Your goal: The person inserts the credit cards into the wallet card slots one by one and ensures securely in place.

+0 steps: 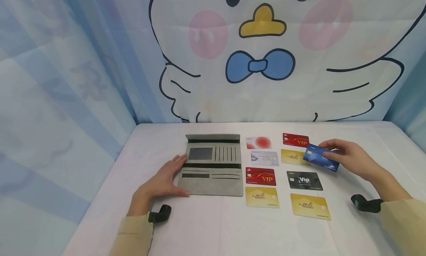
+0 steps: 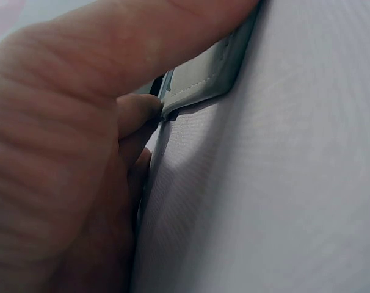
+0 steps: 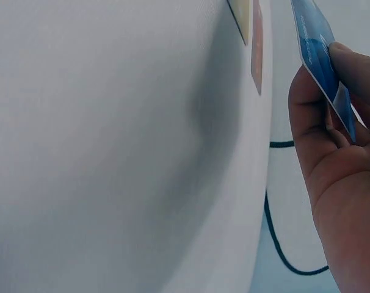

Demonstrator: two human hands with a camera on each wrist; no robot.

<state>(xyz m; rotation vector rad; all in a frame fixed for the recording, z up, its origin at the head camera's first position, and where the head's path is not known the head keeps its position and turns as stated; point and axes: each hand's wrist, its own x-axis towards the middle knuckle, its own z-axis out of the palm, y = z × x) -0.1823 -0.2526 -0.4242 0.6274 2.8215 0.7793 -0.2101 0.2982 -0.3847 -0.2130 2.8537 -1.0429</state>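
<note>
My right hand (image 1: 357,161) pinches a blue bank card (image 1: 316,158) between thumb and fingers, holding it raised over the white table. The card overlaps the end of a gold card (image 1: 292,157) in the head view; the right wrist view shows the same blue card (image 3: 316,46) tilted and off the cloth. My left hand (image 1: 164,180) rests at the left edge of an unfolded grey card wallet (image 1: 226,190), fingers extended along the side and thumb by the near corner. In the left wrist view the wallet's stitched corner (image 2: 197,85) shows between thumb and fingers.
Between wallet and right hand lie two columns of cards: a red-dotted white card (image 1: 254,142), a silver card (image 1: 264,158), red VIP cards (image 1: 260,175) (image 1: 294,139), a black VIP card (image 1: 296,180) and gold cards (image 1: 262,196) (image 1: 311,206). Behind stands a printed curtain (image 1: 206,97).
</note>
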